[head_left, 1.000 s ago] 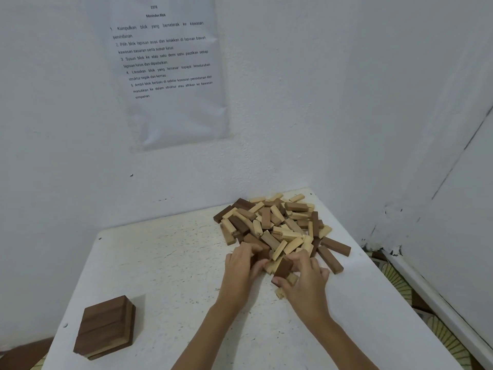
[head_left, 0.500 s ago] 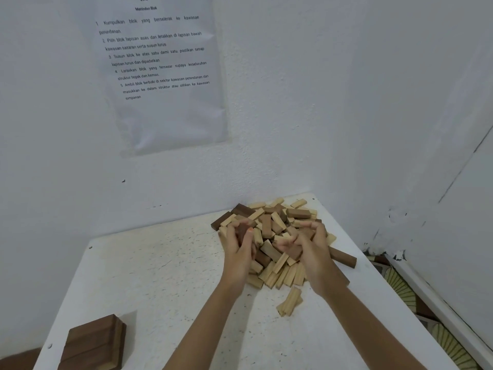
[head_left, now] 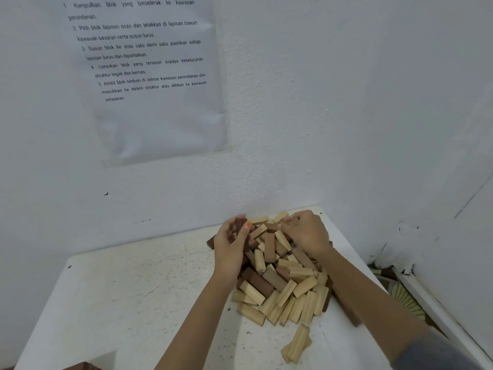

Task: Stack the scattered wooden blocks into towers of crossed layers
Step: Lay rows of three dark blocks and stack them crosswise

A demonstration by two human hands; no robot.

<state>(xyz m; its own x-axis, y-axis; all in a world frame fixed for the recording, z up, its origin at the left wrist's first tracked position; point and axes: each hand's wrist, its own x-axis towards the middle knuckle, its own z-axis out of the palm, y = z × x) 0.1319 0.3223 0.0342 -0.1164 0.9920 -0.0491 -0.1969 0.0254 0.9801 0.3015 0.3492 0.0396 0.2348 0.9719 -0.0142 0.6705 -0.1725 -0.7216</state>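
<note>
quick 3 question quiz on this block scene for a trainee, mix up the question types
1. True or false: the left hand grips a dark block.
2. Where on the table does the pile lie? A) near left corner B) far right corner, by the walls C) dead centre
3. Fill in: the loose light blocks lie apart from the pile, on its ____ side (near or far from the person).

Key: 1 true; 2 B; 3 near
</note>
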